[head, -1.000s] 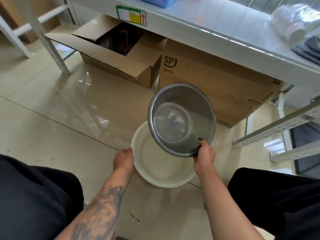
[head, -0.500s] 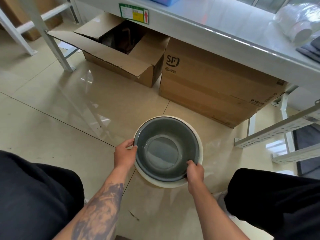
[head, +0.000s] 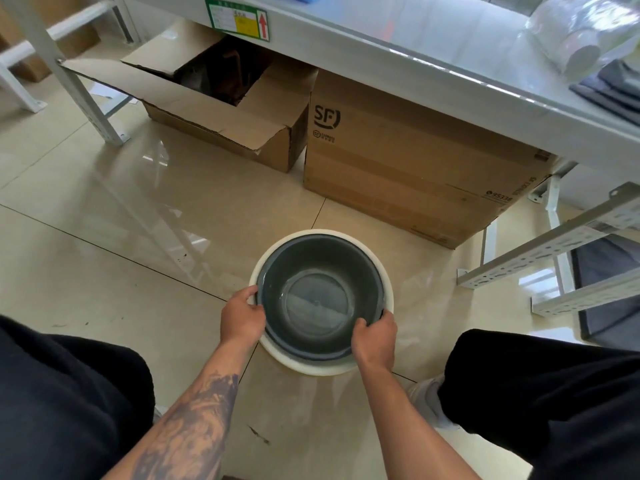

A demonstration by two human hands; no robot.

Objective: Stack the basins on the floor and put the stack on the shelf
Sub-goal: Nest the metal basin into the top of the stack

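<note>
A dark grey translucent basin [head: 320, 296] sits nested inside a larger white basin [head: 311, 369] on the tiled floor between my knees. My left hand [head: 241, 317] grips the left rims of the two basins. My right hand [head: 375, 337] grips the near right rims, fingers curled over the grey edge. The grey metal shelf [head: 415, 60] runs across the top of the view, above and beyond the basins.
Two cardboard boxes stand under the shelf: an open one [head: 221, 109] at left and a closed SF box [head: 412, 168] right behind the basins. White perforated shelf rails [head: 561, 251] jut in at right. My black-trousered knees [head: 62, 393] flank the basins.
The grey basin, held tilted above the white one a second ago, has come down into it. Both hands have since closed on the stacked rims.
</note>
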